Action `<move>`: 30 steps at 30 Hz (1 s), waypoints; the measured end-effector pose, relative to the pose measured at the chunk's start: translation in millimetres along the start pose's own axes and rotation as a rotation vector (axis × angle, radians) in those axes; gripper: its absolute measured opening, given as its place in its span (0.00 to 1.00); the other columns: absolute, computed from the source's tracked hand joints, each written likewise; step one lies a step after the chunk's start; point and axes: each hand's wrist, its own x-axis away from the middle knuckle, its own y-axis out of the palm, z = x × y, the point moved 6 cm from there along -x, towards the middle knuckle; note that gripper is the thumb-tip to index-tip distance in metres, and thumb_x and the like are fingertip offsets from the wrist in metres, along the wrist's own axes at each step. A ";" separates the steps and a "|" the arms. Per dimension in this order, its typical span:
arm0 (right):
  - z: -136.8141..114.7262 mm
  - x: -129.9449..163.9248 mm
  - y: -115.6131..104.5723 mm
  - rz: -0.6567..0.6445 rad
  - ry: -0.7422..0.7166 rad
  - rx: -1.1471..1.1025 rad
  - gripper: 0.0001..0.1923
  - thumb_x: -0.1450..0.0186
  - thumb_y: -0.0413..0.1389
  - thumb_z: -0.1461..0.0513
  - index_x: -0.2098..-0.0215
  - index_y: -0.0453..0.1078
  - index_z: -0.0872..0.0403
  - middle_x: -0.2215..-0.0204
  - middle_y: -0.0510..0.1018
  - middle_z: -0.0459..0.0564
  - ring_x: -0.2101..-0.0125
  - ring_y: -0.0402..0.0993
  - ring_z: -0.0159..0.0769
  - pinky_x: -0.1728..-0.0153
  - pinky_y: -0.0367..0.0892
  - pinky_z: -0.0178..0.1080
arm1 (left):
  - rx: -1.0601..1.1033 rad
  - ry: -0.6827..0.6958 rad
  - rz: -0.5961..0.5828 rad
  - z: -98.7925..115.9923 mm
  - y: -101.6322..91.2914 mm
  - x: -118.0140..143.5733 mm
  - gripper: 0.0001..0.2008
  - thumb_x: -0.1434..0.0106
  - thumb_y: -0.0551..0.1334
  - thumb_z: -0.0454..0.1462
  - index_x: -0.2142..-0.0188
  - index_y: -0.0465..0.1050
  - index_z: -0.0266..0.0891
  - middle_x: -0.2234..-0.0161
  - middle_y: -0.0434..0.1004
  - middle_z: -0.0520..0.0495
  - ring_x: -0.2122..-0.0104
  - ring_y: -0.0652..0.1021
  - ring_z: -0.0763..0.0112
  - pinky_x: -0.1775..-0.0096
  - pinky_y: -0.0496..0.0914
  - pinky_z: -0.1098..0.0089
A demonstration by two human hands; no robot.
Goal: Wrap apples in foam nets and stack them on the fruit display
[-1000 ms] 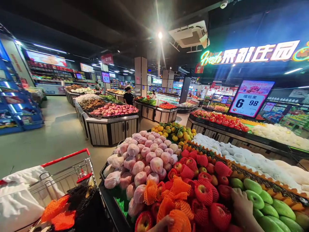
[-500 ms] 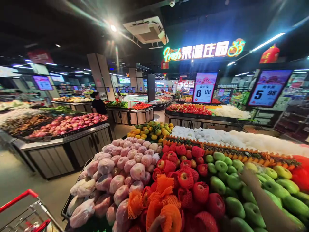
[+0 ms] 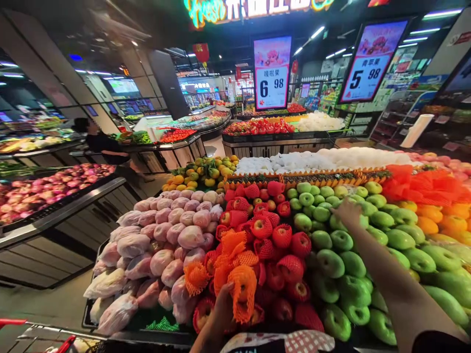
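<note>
At the bottom middle, my left hand [image 3: 222,304] is closed on an orange foam fruit net [image 3: 243,294]; something roundish and darker shows through its mesh. More orange foam nets [image 3: 231,250] lie heaped just behind it, on red apples [image 3: 282,237] in red foam nets. My right arm stretches over the green apples [image 3: 331,263]. Among the farther ones, my right hand [image 3: 348,213] has its fingers bent down over a green apple, with the fingertips partly hidden.
Pink wrapped fruit [image 3: 162,262] fills the left of the stand. Oranges [image 3: 454,224] lie at the right, under red netting [image 3: 427,184]. White-wrapped fruit [image 3: 312,161] lines the back. A cart [image 3: 33,333] stands bottom left. A person [image 3: 105,144] is by the far stands.
The view has tipped down and turned right, bringing the oranges and my left forearm into sight. My left hand keeps hold of the foam net; my right hand stays among the far green apples.
</note>
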 end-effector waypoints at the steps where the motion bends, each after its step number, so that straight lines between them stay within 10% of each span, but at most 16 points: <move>1: -14.7 10.8 0.1 0.001 -0.085 0.002 0.33 0.30 0.53 0.51 0.37 0.62 0.69 0.37 0.61 0.84 0.36 0.57 0.71 0.44 0.57 0.60 | 0.024 -0.007 0.012 -1.6 -0.2 -0.1 0.24 0.53 0.71 0.53 0.64 0.79 0.37 0.70 0.82 0.44 0.57 0.82 0.51 0.54 0.75 0.61; 5: -75.0 62.0 15.9 -0.149 -0.453 -0.038 0.26 0.32 0.57 0.52 0.38 0.68 0.51 0.40 0.73 0.60 0.40 0.67 0.52 0.43 0.61 0.46 | 0.065 -0.038 0.025 -6.8 2.5 2.5 0.23 0.50 0.68 0.48 0.59 0.79 0.35 0.66 0.84 0.42 0.53 0.81 0.47 0.50 0.75 0.56; 12: -122.5 152.6 -8.2 -0.251 -0.646 -0.152 0.20 0.32 0.57 0.62 0.42 0.73 0.55 0.43 0.77 0.63 0.44 0.73 0.53 0.44 0.67 0.50 | 0.037 0.037 -0.050 -15.4 -1.7 -3.3 0.29 0.53 0.73 0.48 0.54 0.79 0.34 0.59 0.83 0.38 0.49 0.79 0.44 0.42 0.69 0.52; 16: -150.3 254.7 -37.7 -0.499 -0.842 -0.738 0.19 0.27 0.50 0.52 0.47 0.76 0.50 0.50 0.82 0.53 0.50 0.78 0.45 0.46 0.71 0.47 | -0.001 0.243 -0.130 -17.7 2.6 -8.0 0.39 0.56 0.78 0.49 0.45 0.75 0.39 0.51 0.80 0.38 0.47 0.77 0.45 0.42 0.68 0.52; 20: -151.4 316.4 -33.8 -0.729 -0.651 -1.209 0.20 0.36 0.61 0.48 0.51 0.78 0.49 0.52 0.82 0.55 0.53 0.79 0.48 0.51 0.75 0.47 | -0.066 0.407 -0.250 -10.0 26.8 -6.0 0.47 0.63 0.81 0.47 0.42 0.72 0.44 0.44 0.75 0.39 0.45 0.75 0.48 0.43 0.68 0.56; 26: -121.5 314.8 -3.0 -0.771 -0.316 -1.583 0.16 0.47 0.71 0.49 0.71 0.76 0.49 0.68 0.79 0.49 0.63 0.77 0.44 0.59 0.75 0.43 | -0.192 0.400 -0.424 -1.2 55.5 -3.0 0.46 0.66 0.83 0.44 0.45 0.73 0.45 0.52 0.75 0.44 0.54 0.76 0.59 0.51 0.68 0.63; 30: -97.7 322.1 25.8 -0.977 -0.076 -1.703 0.18 0.47 0.71 0.47 0.67 0.75 0.46 0.72 0.78 0.45 0.72 0.76 0.40 0.70 0.74 0.40 | -0.176 0.316 -0.449 -10.6 59.4 -3.6 0.45 0.66 0.82 0.48 0.47 0.76 0.42 0.53 0.75 0.43 0.53 0.75 0.57 0.47 0.65 0.60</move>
